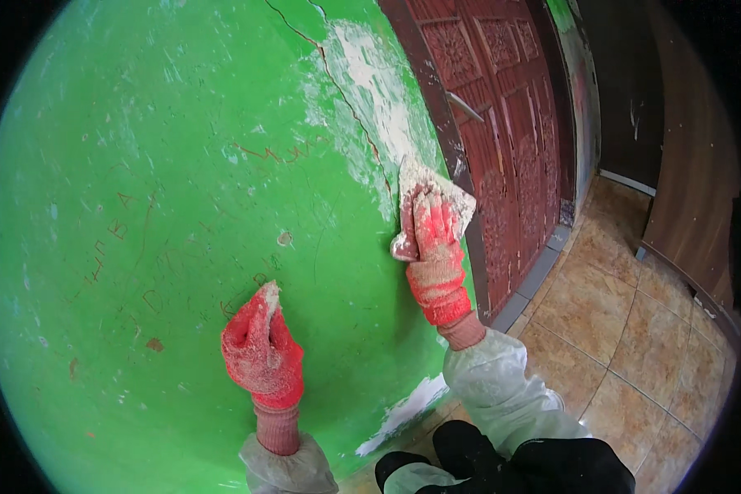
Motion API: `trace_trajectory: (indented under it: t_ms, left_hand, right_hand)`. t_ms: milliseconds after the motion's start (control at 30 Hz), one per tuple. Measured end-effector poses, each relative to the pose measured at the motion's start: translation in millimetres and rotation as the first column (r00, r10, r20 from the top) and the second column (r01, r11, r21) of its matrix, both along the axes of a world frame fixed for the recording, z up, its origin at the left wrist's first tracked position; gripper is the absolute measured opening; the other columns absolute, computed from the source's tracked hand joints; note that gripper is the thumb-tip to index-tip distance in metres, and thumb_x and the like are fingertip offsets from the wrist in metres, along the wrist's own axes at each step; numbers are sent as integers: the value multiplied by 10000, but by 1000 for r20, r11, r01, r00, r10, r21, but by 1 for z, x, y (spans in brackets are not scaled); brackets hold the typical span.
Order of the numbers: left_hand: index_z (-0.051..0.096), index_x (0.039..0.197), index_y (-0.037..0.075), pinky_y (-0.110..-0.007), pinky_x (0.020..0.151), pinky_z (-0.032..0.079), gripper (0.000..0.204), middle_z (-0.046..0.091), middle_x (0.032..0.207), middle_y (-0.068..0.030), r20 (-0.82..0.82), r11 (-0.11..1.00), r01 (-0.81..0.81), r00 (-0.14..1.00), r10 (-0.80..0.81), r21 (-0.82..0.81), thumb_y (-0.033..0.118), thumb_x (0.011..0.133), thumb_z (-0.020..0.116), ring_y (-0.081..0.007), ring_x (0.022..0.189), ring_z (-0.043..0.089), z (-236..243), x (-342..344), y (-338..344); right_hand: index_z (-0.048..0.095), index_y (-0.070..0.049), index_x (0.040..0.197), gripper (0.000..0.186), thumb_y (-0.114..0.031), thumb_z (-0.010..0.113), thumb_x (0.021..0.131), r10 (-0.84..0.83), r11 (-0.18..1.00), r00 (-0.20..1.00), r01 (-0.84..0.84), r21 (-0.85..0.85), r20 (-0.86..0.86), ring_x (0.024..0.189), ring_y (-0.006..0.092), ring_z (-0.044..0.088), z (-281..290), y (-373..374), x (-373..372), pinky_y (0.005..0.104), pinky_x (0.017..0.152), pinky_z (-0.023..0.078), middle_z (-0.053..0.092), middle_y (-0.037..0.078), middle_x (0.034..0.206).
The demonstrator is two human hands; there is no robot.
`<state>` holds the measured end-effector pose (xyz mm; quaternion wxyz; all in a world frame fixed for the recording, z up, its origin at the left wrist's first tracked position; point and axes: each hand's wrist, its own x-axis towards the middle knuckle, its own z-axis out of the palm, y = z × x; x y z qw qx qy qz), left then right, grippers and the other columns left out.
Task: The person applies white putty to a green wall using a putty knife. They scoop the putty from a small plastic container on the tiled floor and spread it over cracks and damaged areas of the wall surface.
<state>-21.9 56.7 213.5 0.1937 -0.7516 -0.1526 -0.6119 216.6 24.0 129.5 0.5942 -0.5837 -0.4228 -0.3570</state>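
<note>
My right hand (434,235), in a red glove smeared with white putty, presses against a putty spreader (461,200). The spreader is flat, roughly triangular and caked with off-white putty; it lies against the green wall (181,107) close to the door frame. Just above it, a streaky white patch of putty (370,78) runs beside a long crack (343,90). Lower and to the left, my left hand (263,350) is closed in a red glove, fingertips pinched together near the wall. Whitish putty coats those fingertips; whether anything sits between them is hidden.
A carved reddish-brown door (498,107) with a metal handle (466,107) stands right of the wall. Tan floor tiles (584,305) and a brown wooden panel (700,165) lie farther right. Another white patch (403,412) marks the wall's bottom, near my dark shoes.
</note>
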Motion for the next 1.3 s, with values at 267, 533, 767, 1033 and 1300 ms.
trace_trajectory:
  t_ms: [267, 533, 767, 1033, 1300]
  left_hand:
    - [666, 994, 71, -307, 767, 510, 286, 672, 982, -99, -26, 1000, -18, 1000, 18, 2, -74, 748, 661, -235, 876, 638, 2, 2, 1]
    - [658, 1015, 61, -309, 767, 515, 282, 659, 991, -110, -61, 997, -72, 995, 73, 19, -75, 768, 660, -232, 876, 627, 0, 4, 0]
    - [669, 998, 89, -314, 770, 507, 284, 673, 992, -90, -192, 1000, 2, 981, 0, 11, -50, 750, 673, -224, 875, 635, -2, 21, -5]
    - [687, 981, 119, -310, 763, 501, 265, 684, 967, -69, -247, 999, -33, 969, 22, -40, -22, 758, 670, -222, 857, 640, -3, 36, -11]
    - [684, 988, 113, -306, 761, 509, 278, 686, 969, -81, -269, 998, -30, 963, 14, -55, -36, 753, 667, -230, 856, 655, -6, 37, -10]
  right_hand:
    - [401, -54, 1372, 776, 104, 480, 616, 106, 994, 988, -105, 20, -113, 1317, 390, 327, 1, -6, -2, 408, 1091, 264, 368, 218, 1410]
    - [409, -65, 1369, 750, 38, 503, 632, 32, 999, 989, -37, -33, -141, 1284, 384, 374, -3, -7, 1, 407, 1063, 305, 424, 209, 1369]
    - [429, -75, 1359, 667, 11, 464, 699, 31, 1000, 982, -31, -1, -188, 1254, 388, 407, -22, -4, -4, 410, 1046, 327, 437, 205, 1363]
    - [444, -71, 1342, 673, 66, 492, 684, 89, 993, 960, -105, -45, -267, 1202, 380, 465, -38, -2, 0, 408, 1002, 379, 490, 206, 1305]
    - [354, -60, 1393, 728, -29, 621, 716, 65, 993, 979, -83, -88, -194, 1348, 404, 251, -28, -3, 3, 539, 1108, 154, 308, 223, 1439]
